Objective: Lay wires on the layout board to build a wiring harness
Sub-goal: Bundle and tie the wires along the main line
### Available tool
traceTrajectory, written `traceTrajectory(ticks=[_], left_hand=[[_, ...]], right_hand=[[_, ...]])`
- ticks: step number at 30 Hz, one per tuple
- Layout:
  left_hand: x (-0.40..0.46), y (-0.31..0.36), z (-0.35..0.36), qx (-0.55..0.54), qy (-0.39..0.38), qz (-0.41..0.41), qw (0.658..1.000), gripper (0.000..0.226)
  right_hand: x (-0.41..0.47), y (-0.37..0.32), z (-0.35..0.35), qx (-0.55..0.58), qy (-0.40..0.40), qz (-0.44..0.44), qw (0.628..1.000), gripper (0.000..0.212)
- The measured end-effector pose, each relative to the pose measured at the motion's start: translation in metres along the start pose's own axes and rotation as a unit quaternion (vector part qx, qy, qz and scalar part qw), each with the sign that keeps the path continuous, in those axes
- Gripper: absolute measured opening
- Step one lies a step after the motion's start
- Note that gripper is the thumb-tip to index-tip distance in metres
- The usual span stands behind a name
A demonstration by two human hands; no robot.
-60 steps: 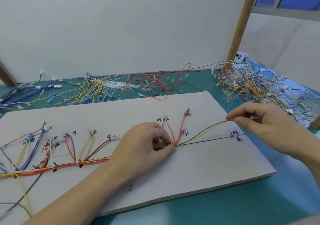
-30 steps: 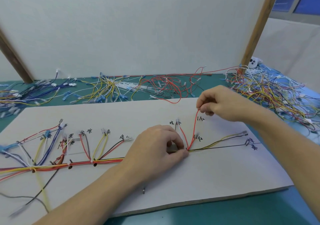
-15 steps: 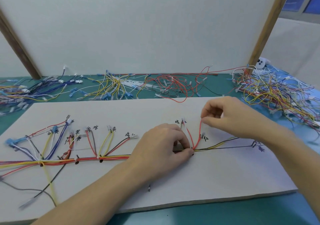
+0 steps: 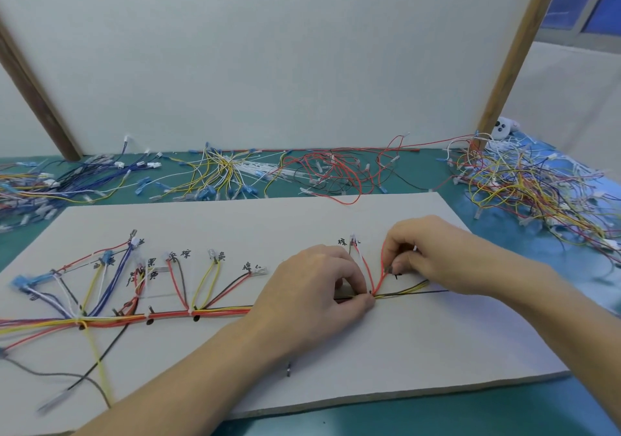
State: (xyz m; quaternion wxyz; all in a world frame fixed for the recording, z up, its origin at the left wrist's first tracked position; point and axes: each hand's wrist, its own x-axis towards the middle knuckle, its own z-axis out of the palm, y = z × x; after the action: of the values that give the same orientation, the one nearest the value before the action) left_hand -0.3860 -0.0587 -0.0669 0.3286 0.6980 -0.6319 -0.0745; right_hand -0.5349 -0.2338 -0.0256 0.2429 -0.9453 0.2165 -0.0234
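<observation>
While the left hand [image 4: 312,298] pinches the trunk bundle [image 4: 168,316] at a branch point, the right hand [image 4: 433,254] pinches a red wire [image 4: 381,277] there. On the layout board [image 4: 403,351], left branches lie routed; the right end seems unfinished.

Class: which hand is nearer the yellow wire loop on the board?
Left. The left hand lies just right of the yellow wire loop; the right hand is farther right.
</observation>
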Motion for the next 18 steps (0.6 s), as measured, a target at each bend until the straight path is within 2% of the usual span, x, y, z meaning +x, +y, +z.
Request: traceTrajectory(ticks=[5, 11, 13, 16, 18], left_hand=[[0.001, 0.001, -0.001, -0.008, 0.006, -0.001, 1.0, 0.016], [0.0, 0.001, -0.001, 0.001, -0.003, -0.008, 1.0, 0.015], [0.0, 0.001, -0.001, 0.007, -0.003, -0.008, 1.0, 0.015], [0.0, 0.001, -0.001, 0.005, -0.003, -0.007, 1.0, 0.015], [0.001, 0.001, -0.001, 0.007, -0.003, -0.005, 1.0, 0.015]], right_hand=[[-0.005, -0.006, -0.01, 0.049, 0.024, -0.015, 0.998, 0.027], [-0.022, 0.0, -0.014, 0.081, -0.026, 0.022, 0.996, 0.012], [-0.022, 0.0, -0.012, 0.089, -0.01, 0.026, 0.996, 0.012], [-0.012, -0.002, -0.01, 0.043, 0.033, 0.018, 0.998, 0.021], [0.002, -0.006, -0.009, 0.022, 0.072, 0.004, 0.997, 0.016]])
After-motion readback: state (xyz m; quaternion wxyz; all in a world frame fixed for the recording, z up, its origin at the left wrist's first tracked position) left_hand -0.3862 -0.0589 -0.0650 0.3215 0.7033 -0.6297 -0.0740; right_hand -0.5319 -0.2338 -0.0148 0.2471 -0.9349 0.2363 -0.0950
